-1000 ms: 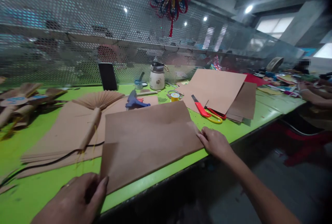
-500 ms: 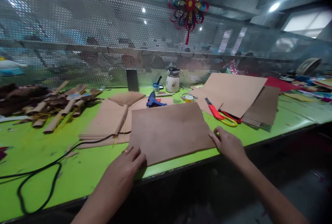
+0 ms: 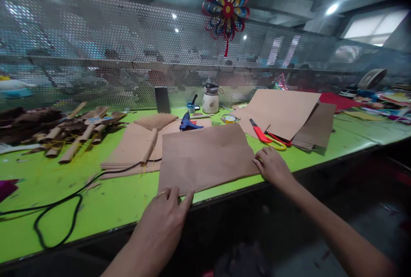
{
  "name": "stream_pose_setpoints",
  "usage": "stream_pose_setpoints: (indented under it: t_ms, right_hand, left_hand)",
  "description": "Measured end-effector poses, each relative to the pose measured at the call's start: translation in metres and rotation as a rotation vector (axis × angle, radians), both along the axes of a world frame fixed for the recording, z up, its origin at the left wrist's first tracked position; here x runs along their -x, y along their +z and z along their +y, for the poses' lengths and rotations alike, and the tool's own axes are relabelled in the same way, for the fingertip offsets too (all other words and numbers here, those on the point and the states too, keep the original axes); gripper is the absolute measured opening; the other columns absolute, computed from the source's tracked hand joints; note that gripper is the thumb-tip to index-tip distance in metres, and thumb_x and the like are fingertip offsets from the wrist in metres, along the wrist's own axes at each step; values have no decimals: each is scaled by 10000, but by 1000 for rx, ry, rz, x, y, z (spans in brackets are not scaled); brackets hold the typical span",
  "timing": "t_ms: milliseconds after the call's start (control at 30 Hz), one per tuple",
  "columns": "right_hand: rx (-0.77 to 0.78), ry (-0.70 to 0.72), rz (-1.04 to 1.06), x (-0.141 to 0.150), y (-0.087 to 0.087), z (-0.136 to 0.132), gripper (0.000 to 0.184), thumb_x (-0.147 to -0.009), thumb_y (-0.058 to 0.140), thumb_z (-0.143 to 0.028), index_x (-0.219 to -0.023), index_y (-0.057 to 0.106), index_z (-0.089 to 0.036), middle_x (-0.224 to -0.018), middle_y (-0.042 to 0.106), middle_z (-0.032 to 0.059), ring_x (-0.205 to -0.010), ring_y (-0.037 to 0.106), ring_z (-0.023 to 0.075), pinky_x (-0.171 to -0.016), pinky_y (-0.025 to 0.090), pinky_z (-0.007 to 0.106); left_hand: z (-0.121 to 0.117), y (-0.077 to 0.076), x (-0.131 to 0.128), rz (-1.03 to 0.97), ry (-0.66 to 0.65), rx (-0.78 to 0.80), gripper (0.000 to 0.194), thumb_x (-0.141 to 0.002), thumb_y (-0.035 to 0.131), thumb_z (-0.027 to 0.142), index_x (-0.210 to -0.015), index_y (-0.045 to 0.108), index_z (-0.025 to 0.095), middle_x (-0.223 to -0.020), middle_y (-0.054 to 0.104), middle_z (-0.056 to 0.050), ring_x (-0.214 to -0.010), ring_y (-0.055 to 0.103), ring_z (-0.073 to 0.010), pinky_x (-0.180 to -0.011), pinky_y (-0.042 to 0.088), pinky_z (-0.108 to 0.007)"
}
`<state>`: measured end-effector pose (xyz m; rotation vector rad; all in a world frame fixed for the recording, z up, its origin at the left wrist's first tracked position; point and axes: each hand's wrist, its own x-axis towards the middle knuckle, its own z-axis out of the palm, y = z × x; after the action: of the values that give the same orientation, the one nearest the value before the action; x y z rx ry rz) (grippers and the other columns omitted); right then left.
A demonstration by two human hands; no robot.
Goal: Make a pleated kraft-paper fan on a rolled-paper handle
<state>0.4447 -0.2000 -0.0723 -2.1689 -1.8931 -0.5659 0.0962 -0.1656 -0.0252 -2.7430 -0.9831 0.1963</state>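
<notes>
A folded-looking sheet of brown kraft paper (image 3: 207, 155) lies in front of me near the table's front edge. At its near left corner, my left hand (image 3: 168, 215) rests with extended fingertips on the paper and the thumb spread along the near edge. My right hand (image 3: 272, 165) has its fingers curled and pinched at the paper's right edge. Just beyond that hand lie scissors with red and yellow handles (image 3: 268, 136). Behind the sheet stands a blue glue gun (image 3: 189, 123). A pleated paper fan piece with a rolled handle (image 3: 150, 142) sits on stacked paper to the left.
Larger brown sheets (image 3: 285, 112) are at the right. A white thermos (image 3: 211, 100), small blue pot (image 3: 191, 107) and tape roll (image 3: 230, 118) stand at the back. A black cord (image 3: 77, 193) loops across the green table (image 3: 122, 208). Rolled paper pieces (image 3: 86, 129) are piled left.
My left thumb has spread farther along the paper's near edge. The right hand's fingers have closed more at the right edge. The view has shifted slightly.
</notes>
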Motion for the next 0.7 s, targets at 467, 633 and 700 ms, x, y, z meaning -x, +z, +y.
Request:
stream_pose_setpoints:
  t_ms: [467, 633, 700]
  right_hand:
    - [80, 693, 105, 161, 22, -18, 543, -934, 458, -522, -1278, 509, -105, -1222, 597, 151, -1120, 482, 294, -956, 378, 478]
    - [52, 660, 92, 163, 11, -22, 614, -952, 396, -535, -1352, 449, -72, -1308, 545, 186, -1206, 418, 330, -991, 340, 543]
    - [54, 651, 72, 161, 12, -23, 607, -953, 391, -536, -1341, 462, -74, -1316, 541, 186, -1214, 412, 335, -999, 333, 559]
  left_hand:
    - [7, -4, 3, -29, -73, -34, 613, -751, 366, -66, -1272, 572, 182, -1149, 631, -133, -957, 610, -304, -757, 549, -426]
    - [5, -12, 3, -43, -69, -69, 586, -767, 364, -57, -1263, 587, 160, -1153, 631, -150, -977, 616, -313, -763, 544, -442]
    - [4, -14, 2, -50, -68, -95, 581, -763, 367, -59, -1256, 596, 146, -1153, 634, -162, -978, 619, -319, -755, 545, -446]
